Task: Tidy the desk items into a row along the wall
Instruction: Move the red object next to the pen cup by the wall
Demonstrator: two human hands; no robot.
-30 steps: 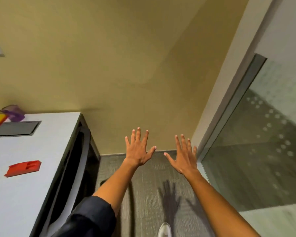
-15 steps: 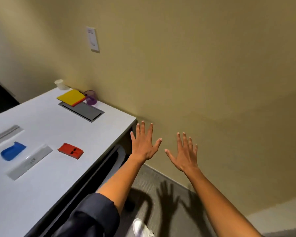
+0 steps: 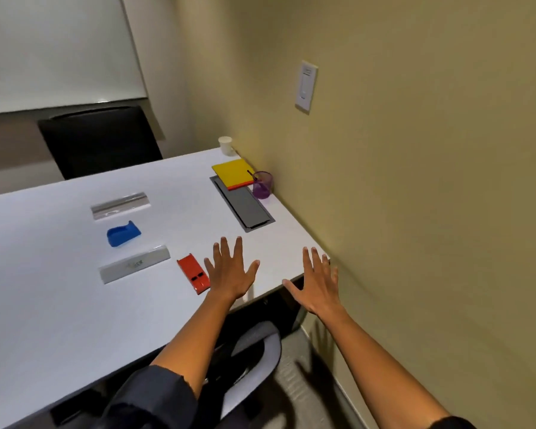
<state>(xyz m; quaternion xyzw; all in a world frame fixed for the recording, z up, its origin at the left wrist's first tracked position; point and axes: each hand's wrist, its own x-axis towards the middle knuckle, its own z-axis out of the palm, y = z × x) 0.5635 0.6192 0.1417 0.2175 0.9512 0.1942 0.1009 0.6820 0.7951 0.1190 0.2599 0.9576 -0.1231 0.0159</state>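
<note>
Looks like nothing's been picked up so far. Both hands are spread flat with straight fingers and hold nothing: the left hand (image 3: 231,270) hovers over the desk (image 3: 44,305) just beside the red stapler (image 3: 193,274), the right hand (image 3: 317,283) over the desk's corner by the wall (image 3: 415,181).

The stapler, two clear rulers (image 3: 134,264) (image 3: 119,205) and the blue tape holder (image 3: 123,233) lie out mid-desk, well apart from the wall. The yellow notebook (image 3: 232,173), purple cup (image 3: 263,184) and white cup (image 3: 225,145) sit along it already.

Next move, I'd guess: grab the stapler, closest to hand, and slide it wallward.

The purple cup has a dark stick in it; can't see into the white one.
</note>
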